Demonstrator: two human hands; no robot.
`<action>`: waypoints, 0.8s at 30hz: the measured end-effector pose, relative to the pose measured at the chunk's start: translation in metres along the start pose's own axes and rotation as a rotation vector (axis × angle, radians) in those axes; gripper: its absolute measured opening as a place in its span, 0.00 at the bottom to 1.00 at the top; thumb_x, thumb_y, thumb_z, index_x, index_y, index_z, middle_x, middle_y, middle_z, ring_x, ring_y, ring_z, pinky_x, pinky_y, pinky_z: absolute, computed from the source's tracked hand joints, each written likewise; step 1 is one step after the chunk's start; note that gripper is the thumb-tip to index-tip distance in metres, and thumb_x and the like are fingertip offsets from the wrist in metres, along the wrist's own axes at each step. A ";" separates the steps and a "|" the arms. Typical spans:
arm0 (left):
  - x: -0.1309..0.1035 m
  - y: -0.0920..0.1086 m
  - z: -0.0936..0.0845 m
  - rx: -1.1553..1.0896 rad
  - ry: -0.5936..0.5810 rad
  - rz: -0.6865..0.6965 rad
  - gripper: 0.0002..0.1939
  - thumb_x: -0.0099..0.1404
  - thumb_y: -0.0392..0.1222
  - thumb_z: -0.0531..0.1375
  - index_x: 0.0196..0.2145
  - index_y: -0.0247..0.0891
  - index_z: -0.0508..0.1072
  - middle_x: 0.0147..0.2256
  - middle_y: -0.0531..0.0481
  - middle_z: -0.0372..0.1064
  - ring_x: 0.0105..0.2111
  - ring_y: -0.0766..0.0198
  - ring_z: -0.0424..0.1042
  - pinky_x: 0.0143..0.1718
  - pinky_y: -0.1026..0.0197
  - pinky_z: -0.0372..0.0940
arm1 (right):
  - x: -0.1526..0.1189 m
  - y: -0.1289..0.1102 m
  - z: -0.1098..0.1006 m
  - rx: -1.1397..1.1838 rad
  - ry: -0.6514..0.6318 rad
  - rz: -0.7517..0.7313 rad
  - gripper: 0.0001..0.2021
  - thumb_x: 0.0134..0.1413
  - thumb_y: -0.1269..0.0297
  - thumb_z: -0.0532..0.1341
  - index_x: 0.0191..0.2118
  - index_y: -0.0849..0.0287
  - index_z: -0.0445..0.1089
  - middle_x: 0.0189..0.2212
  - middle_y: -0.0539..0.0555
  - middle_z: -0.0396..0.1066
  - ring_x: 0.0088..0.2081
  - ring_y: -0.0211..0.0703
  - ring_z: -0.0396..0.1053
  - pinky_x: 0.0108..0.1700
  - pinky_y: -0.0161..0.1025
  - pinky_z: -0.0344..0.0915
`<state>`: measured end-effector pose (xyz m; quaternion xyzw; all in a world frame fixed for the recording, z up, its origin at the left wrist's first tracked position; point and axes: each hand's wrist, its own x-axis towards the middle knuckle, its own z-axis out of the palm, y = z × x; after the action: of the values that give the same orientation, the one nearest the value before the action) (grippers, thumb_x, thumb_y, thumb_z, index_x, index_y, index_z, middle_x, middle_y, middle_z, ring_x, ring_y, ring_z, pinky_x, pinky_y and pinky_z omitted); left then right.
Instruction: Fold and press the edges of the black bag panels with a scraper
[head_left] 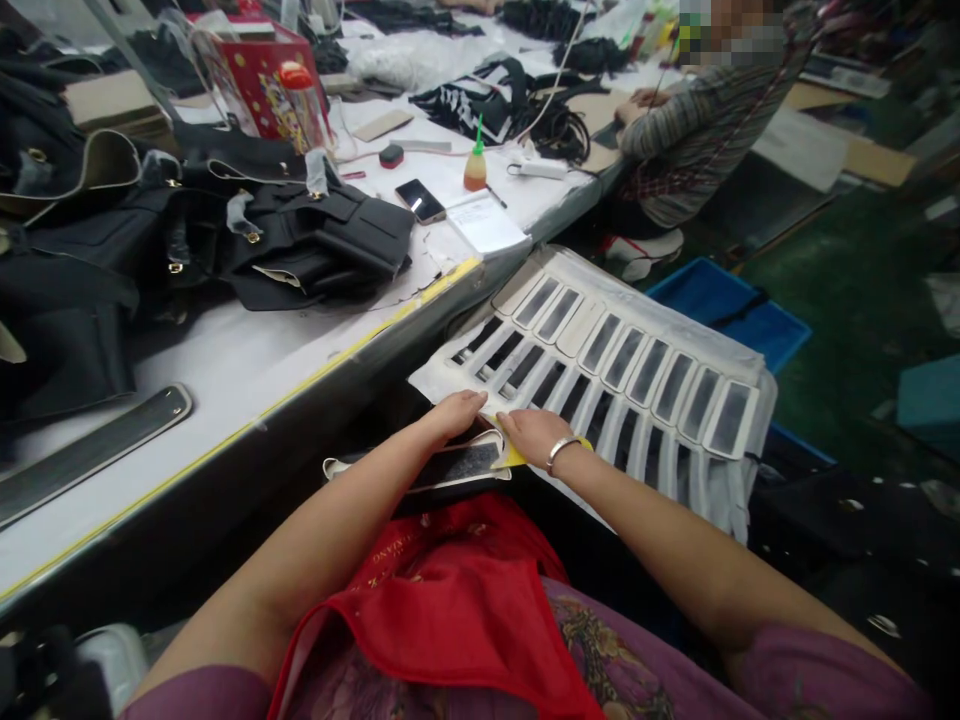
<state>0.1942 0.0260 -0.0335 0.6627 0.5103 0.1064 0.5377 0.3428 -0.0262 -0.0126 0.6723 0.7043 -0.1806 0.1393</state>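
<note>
In my lap lies a black leather bag piece point(450, 470) with a pale raw edge and a dark grey patch. My left hand point(456, 415) is closed on its upper edge, thumb pointing forward. Close beside it, my right hand point(534, 436) is closed at the piece's right end, on a yellow sheet-like piece point(513, 452) that shows beneath the fingers. The fingertips of both hands are partly hidden. Just beyond my hands leans a pale board point(442, 378) bearing rows of dark rectangular pieces with light borders point(731, 418).
Black handbags point(315, 235) and a long dark strap point(97, 450) lie on the white table point(247, 365) at left. A phone point(421, 200), a notepad point(487, 224) and a glue bottle point(475, 170) are farther back. Beyond the board are a blue crate point(731, 310) and a seated person point(697, 140).
</note>
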 end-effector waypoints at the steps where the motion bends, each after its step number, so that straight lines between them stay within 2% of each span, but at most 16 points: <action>1: 0.000 -0.001 0.000 0.006 0.002 -0.010 0.23 0.64 0.51 0.45 0.35 0.31 0.72 0.32 0.43 0.73 0.34 0.58 0.69 0.39 0.59 0.61 | 0.001 -0.002 0.000 -0.013 0.014 0.002 0.31 0.61 0.52 0.35 0.37 0.61 0.72 0.36 0.63 0.73 0.40 0.53 0.70 0.39 0.43 0.62; 4: -0.001 -0.004 -0.001 0.023 -0.008 -0.028 0.24 0.62 0.54 0.46 0.29 0.31 0.72 0.30 0.43 0.72 0.33 0.58 0.68 0.37 0.60 0.60 | 0.002 -0.003 0.003 -0.026 0.069 -0.019 0.31 0.61 0.53 0.34 0.36 0.60 0.73 0.34 0.62 0.74 0.39 0.52 0.71 0.37 0.43 0.62; 7: -0.003 -0.006 -0.001 0.016 -0.045 -0.028 0.21 0.60 0.52 0.49 0.24 0.34 0.72 0.24 0.48 0.69 0.28 0.63 0.65 0.32 0.63 0.58 | 0.004 -0.003 0.006 -0.045 0.125 -0.041 0.31 0.61 0.53 0.34 0.36 0.59 0.72 0.33 0.60 0.74 0.37 0.51 0.71 0.36 0.42 0.62; 11: -0.004 -0.009 -0.004 -0.085 -0.110 -0.069 0.18 0.55 0.53 0.55 0.19 0.35 0.68 0.16 0.56 0.58 0.20 0.69 0.55 0.22 0.65 0.51 | 0.004 -0.002 0.007 -0.092 0.181 -0.113 0.28 0.62 0.54 0.35 0.35 0.60 0.71 0.32 0.59 0.74 0.36 0.50 0.71 0.34 0.41 0.61; 14: -0.006 -0.013 -0.008 -0.178 -0.188 -0.083 0.20 0.52 0.56 0.57 0.18 0.36 0.65 0.14 0.58 0.52 0.18 0.71 0.49 0.20 0.65 0.46 | 0.004 -0.001 0.007 -0.110 0.204 -0.173 0.28 0.62 0.54 0.36 0.35 0.59 0.71 0.31 0.58 0.74 0.35 0.49 0.71 0.33 0.40 0.60; 18: -0.010 -0.020 -0.013 -0.207 -0.254 -0.071 0.21 0.52 0.58 0.57 0.20 0.35 0.67 0.15 0.58 0.53 0.18 0.71 0.49 0.20 0.65 0.47 | 0.006 0.000 0.006 -0.108 0.207 -0.227 0.27 0.62 0.54 0.36 0.34 0.58 0.71 0.32 0.56 0.74 0.35 0.47 0.71 0.33 0.38 0.59; 24: -0.014 -0.025 -0.014 -0.194 -0.199 -0.029 0.21 0.53 0.57 0.57 0.23 0.33 0.71 0.18 0.56 0.58 0.20 0.71 0.54 0.24 0.66 0.53 | 0.008 -0.002 0.006 -0.059 0.186 -0.254 0.27 0.63 0.55 0.37 0.36 0.61 0.70 0.35 0.58 0.74 0.37 0.45 0.70 0.36 0.37 0.57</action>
<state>0.1641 0.0213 -0.0429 0.6074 0.4512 0.0812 0.6487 0.3397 -0.0220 -0.0208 0.5872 0.7986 -0.1127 0.0691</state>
